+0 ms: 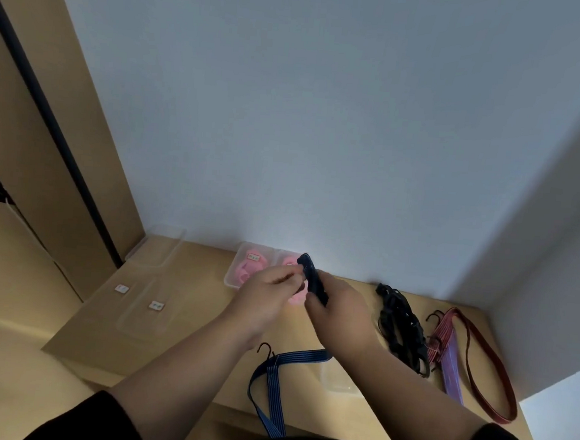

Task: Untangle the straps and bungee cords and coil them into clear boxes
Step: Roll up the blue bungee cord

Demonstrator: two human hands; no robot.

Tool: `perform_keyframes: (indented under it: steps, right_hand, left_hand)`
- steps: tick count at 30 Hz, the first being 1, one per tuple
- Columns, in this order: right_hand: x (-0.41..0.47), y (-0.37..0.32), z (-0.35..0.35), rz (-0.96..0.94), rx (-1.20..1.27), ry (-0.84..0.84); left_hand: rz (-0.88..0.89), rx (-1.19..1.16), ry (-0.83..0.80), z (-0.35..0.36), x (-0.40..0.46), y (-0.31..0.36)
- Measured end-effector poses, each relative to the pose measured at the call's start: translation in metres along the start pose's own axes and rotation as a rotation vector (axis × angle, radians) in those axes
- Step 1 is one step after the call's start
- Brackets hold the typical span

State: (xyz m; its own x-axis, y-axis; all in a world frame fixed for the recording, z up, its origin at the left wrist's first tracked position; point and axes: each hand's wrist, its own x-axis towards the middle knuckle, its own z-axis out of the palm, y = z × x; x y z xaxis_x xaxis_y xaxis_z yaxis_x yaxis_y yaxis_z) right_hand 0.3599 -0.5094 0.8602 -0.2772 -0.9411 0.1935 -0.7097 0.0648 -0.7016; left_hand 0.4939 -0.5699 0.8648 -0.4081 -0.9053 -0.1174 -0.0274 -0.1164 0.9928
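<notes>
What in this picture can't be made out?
Head view only:
- Labels on the clear lids: too small to read.
- Second pink box: mostly behind the hands.
- Black strap: its lower end is covered by the right hand.
- Blue cord: runs off the table edge.

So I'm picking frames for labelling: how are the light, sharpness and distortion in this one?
Head view: dim and soft all over; a bright patch on the wall behind the pink-filled clear boxes; wide-angle bend slants the walls; the dark strap in both hands' grip is nearly featureless; the empty boxes barely show.
</notes>
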Motion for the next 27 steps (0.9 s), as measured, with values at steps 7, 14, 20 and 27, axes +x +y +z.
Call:
perform_keyframes:
  steps: [7, 14, 20, 27]
  right_hand:
    - [0.003, -0.008, -0.010, 0.244, 0.658, -0.141]
    - [0.000, -0.005, -0.006, 0.387, 0.703, -0.274]
    - [0.000, -0.009, -0.009, 0.615, 0.786, -0.365]
    - [0.003, -0.008, -0.016, 0.705, 1.126, -0.427]
  left_hand:
    - [0.079, 0.075, 0.041, -0.016, 0.007, 0.007]
    - [0.294, 0.458, 0.025, -0.024, 0.016, 0.021]
    - [0.594, 0.807, -0.029, -0.020, 0.014, 0.029]
    - [0.645, 0.805, -0.060, -0.014, 0.003, 0.010]
